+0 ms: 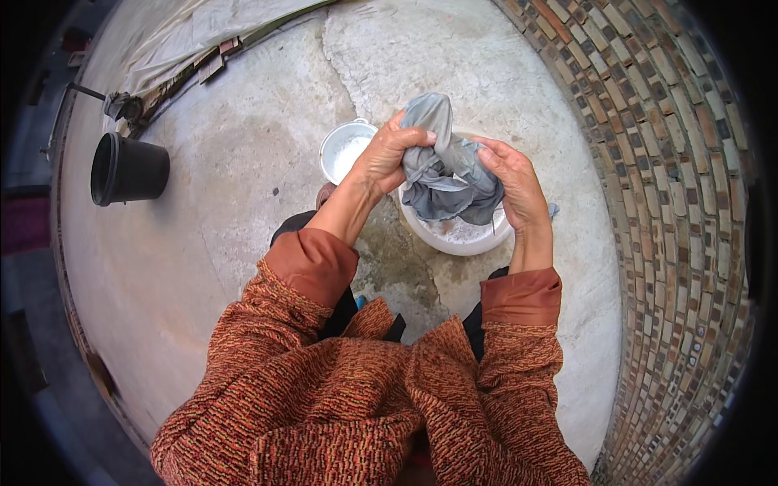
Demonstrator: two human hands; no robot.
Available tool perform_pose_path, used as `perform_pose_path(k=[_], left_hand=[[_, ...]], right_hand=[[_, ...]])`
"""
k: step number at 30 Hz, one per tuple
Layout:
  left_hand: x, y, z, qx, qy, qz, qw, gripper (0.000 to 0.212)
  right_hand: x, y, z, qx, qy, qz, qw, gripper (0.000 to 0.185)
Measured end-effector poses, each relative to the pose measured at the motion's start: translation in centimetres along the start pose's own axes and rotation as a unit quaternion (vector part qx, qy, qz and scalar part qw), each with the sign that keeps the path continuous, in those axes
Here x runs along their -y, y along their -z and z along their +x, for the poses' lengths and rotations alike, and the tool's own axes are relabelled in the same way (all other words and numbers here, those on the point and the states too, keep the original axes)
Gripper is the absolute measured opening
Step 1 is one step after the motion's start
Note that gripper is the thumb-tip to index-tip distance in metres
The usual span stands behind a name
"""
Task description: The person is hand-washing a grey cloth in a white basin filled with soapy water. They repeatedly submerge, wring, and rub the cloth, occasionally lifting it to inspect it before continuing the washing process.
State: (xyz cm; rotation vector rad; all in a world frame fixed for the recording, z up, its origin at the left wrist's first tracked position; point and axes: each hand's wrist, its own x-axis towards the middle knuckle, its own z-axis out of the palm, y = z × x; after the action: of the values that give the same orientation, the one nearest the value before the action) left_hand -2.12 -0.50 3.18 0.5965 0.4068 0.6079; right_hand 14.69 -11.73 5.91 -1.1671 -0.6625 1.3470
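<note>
A wet-looking grey cloth [447, 176] is bunched between my two hands, raised above a round white basin [462, 246]. My left hand [389, 152] grips its upper left part, thumb on top. On the cloth's right side, my right hand [513, 179] pinches the fabric between thumb and fingers. Whitish, sudsy-looking water shows in the basin below, partly hidden by the cloth. Beyond my left forearm stands a smaller white bucket [349, 149] with white contents. What kind of garment or rag the cloth is, I cannot tell.
A black plastic bucket [130, 170] lies or stands at the left on the cracked concrete ground [243, 152]. A brick wall [662, 182] curves along the right. Pale sheeting [176, 48] with wooden pieces at its edge is at the upper left. A bit of blue material lies right of the basin.
</note>
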Motion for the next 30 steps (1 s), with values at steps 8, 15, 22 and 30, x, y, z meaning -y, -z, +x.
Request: perform_pose_path(k=[8,15,22,30], left_hand=[[0.0,-0.6,0.1,-0.044,-0.013,-0.004,0.999,0.031],[1.2,-1.5,0.2,-0.133,0.015,0.121,0.984,0.016],[5.9,-3.1,-0.8,-0.127,-0.02,0.186,0.974,0.021],[4.1,-1.3,1.2,-0.184,-0.014,0.358,0.915,0.035]], right_hand=[[-1.4,1.3,1.1,-0.089,0.052,0.142,0.985,0.017],[-1.5,-3.1,0.3,-0.143,0.227,0.04,0.962,0.018],[-4.4,-6.8,0.2,-0.333,0.266,-0.323,0.845,0.02],[-7.5,-8.5,-0.1,-0.272,0.319,-0.334,0.844,0.018]])
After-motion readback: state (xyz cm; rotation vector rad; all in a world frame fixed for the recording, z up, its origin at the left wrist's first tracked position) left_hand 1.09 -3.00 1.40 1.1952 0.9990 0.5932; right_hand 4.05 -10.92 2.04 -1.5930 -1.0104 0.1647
